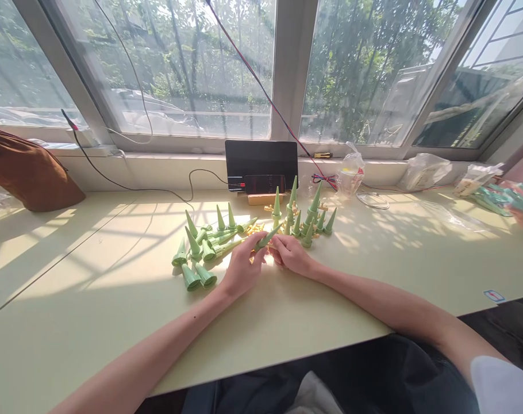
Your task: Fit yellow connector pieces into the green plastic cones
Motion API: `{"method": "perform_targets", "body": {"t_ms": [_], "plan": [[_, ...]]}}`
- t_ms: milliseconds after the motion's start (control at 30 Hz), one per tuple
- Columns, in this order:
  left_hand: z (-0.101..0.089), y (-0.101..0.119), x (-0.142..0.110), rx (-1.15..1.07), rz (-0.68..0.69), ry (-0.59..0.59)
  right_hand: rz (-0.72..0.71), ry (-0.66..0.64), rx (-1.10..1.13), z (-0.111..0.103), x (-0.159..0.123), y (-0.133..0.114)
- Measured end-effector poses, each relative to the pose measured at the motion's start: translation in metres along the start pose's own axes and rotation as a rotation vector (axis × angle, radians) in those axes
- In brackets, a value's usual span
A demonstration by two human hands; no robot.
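Note:
My left hand [245,263] is closed round a green plastic spike [268,237], its tip pointing up and to the right. Close beside it, my right hand [292,255] has its fingers curled together near the spike's wide end; what they pinch is hidden. Small yellow plastic pieces [256,227] lie in a pile just behind my hands. On the left is a group of loose green cones [194,244], some upright and some lying down. Behind my right hand several green spikes [313,208] stand upright, some with yellow pieces fitted.
A black tablet [261,158] leans at the back, with a phone [265,184] on a small cardboard stand [265,199] before it. A black cable [136,188] runs across the table [115,333]. Plastic bags [352,169] sit along the windowsill side; a brown bag [29,167] is far left.

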State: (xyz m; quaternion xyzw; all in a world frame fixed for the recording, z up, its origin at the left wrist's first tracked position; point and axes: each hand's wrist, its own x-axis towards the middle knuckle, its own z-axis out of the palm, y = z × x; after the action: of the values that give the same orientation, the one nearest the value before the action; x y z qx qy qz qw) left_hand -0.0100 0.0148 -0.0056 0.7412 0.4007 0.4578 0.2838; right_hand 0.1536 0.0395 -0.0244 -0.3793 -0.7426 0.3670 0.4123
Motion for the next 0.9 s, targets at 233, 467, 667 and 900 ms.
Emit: {"method": "perform_targets", "body": {"t_ms": [233,467,667,900], "plan": [[0.0003,0.0027,0.0002,0.103,0.065,0.000,0.022,0.026,0.085,0.0000,0.0020,-0.0005],[0.0001,0.0043,0.0020,0.087,-0.028,0.081,-0.013,0.032,0.092,-0.0021,-0.0004,-0.0080],[-0.0012,0.0069,0.0019,0.104,-0.079,0.061,-0.071,0.062,-0.030,-0.0013,-0.0027,-0.0075],[-0.0032,0.0072,0.0005,0.083,-0.141,0.022,-0.153,0.103,-0.157,-0.0002,-0.0029,-0.0075]]}}
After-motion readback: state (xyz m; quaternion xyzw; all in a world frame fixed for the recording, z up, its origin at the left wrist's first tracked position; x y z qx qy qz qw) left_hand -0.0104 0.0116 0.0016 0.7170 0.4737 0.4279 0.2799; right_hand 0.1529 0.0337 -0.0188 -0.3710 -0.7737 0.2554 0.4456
